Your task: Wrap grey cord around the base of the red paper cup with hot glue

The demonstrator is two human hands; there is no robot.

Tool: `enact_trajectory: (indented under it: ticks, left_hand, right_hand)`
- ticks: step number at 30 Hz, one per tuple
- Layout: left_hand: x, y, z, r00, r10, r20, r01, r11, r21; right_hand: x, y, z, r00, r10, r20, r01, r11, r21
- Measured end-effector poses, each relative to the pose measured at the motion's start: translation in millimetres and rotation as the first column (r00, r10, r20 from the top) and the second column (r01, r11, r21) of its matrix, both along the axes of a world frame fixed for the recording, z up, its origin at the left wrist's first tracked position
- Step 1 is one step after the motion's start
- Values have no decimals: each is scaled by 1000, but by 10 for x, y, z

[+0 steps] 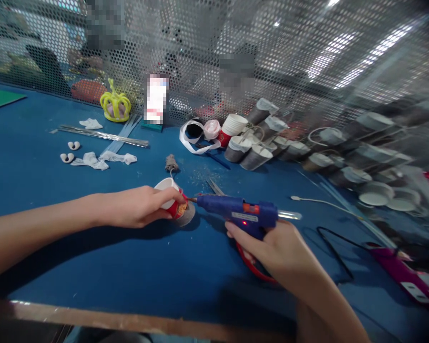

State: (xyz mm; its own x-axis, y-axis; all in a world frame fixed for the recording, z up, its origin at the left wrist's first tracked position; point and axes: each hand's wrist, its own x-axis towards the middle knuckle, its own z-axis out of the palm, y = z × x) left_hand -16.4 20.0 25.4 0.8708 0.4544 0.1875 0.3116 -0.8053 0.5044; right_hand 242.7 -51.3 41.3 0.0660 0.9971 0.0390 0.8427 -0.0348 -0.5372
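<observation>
My left hand (146,206) is closed around a red and white paper cup (173,208) that lies tilted on its side. Grey cloth covers the cup's right end. In my right hand (271,247) is a blue hot glue gun (236,209), with a clear glue stick (289,215) poking out of its back and a small red light lit. Its nozzle points left and meets or nearly meets the cup near my left fingertips. A pair of red-handled scissors (250,267) lies beneath the glue gun and my right hand, partly hidden. Just beyond the cup sits a bundle of grey cord (171,163), one strand running to the cup.
Grey covered cups (256,157) crowd the back right, beside stacked paper cups (235,125). A purple power strip (402,274) with a black cable lies at right. Wires (105,136), lace pieces and a yellow crown (116,107) are at back left. Perforated metal mesh (200,47) stands behind.
</observation>
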Motion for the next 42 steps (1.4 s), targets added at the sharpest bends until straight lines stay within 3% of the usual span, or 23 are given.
enact_trajectory:
  ticks: [3,10,20,32,42]
  left_hand:
    - [0,-12,17,999,4,-32,-3,999,32]
    - [0,-23,29,999,-28,-31,30,998,63]
    - [-6,-10,-54,998,-67,18,64,984,166]
    - [2,-12,-59,996,-74,44,64,978,198]
    - [10,-23,37,999,-38,2,38,995,95]
  right_hand:
    - [-26,22,40,999,-34,-19,32,992,-125]
    - [-49,-5,168,992,22,-121,-43,983,-176]
    - [-112,90,183,994,-46,-96,19,965,-261]
    - [-106,74,173,994,-37,-99,10,966,-258]
    - [-74,10,165,995,-44,-86,25,977,-213]
